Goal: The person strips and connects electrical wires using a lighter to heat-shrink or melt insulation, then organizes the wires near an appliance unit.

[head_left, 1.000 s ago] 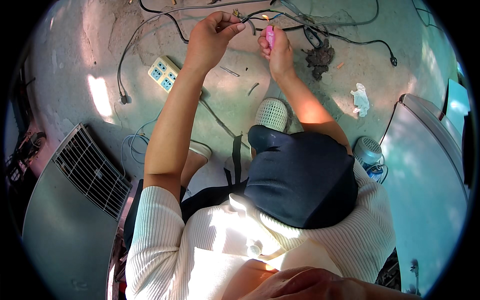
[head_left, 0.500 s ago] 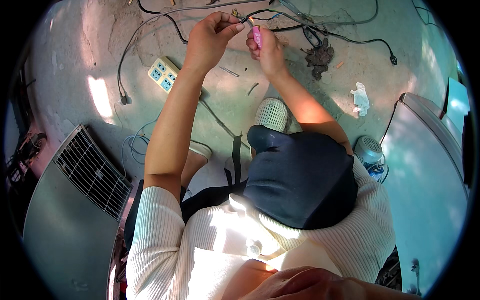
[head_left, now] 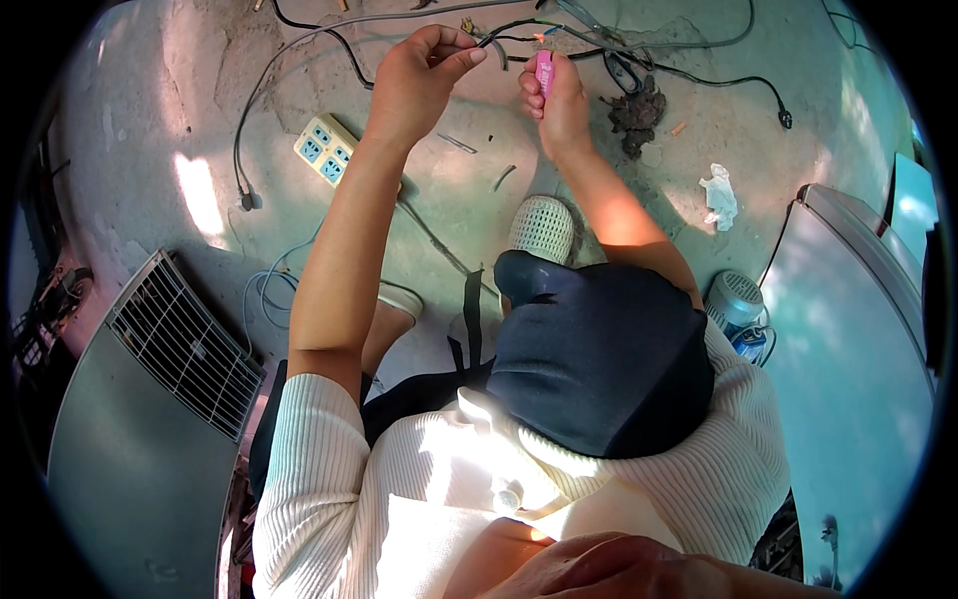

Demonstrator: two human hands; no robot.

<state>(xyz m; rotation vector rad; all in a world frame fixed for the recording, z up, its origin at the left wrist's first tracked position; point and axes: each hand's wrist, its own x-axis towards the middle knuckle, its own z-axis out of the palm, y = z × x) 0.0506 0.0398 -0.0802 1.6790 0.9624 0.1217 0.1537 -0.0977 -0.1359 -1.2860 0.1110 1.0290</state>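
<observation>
Your right hand (head_left: 561,105) has shifted rightward since half a second ago, carrying the pink lighter (head_left: 545,74) away from your left fingertips. You hold that lighter roughly upright in a closed fist, a small orange flame (head_left: 540,38) at its top, close to the black cable (head_left: 514,25); whether they touch, I cannot tell. Your left hand (head_left: 419,85) stays put, pinching the cable between thumb and fingers over the floor (head_left: 449,185). Left of that forearm lies a cream power strip (head_left: 327,148). Right of your fist are a dark clump (head_left: 639,115), a black plug (head_left: 785,119) and a crumpled white tissue (head_left: 718,198).
</observation>
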